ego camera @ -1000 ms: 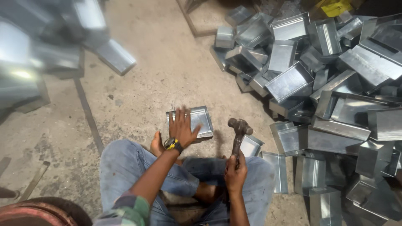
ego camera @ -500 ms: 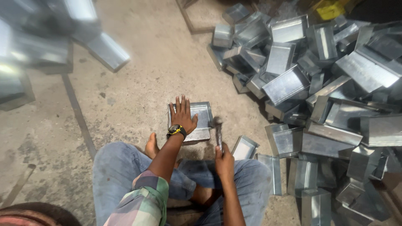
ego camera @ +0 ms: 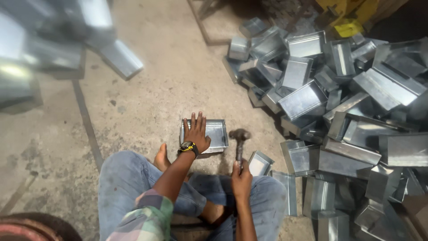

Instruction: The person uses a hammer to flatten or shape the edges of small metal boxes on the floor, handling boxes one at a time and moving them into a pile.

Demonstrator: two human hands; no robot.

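Note:
I sit cross-legged on a concrete floor. My left hand (ego camera: 196, 133), with a yellow-and-black watch on the wrist, presses flat with fingers spread on a shallow square sheet-metal tray (ego camera: 216, 134) lying on the floor in front of me. My right hand (ego camera: 241, 177) grips the handle of a hammer (ego camera: 240, 139). The hammer head hangs just right of the tray's right edge, close above the floor.
A big heap of similar galvanised metal boxes and trays (ego camera: 339, 102) fills the right side, reaching my right knee. More blurred metal pieces (ego camera: 53, 44) lie at the upper left. A groove (ego camera: 87, 125) runs down the floor on the left. My bare foot (ego camera: 161, 157) rests beside the tray.
The hammer came down from its raised position toward the tray's right edge and now sits just right of it. My left hand stayed flat on the tray. The view shifted slightly.

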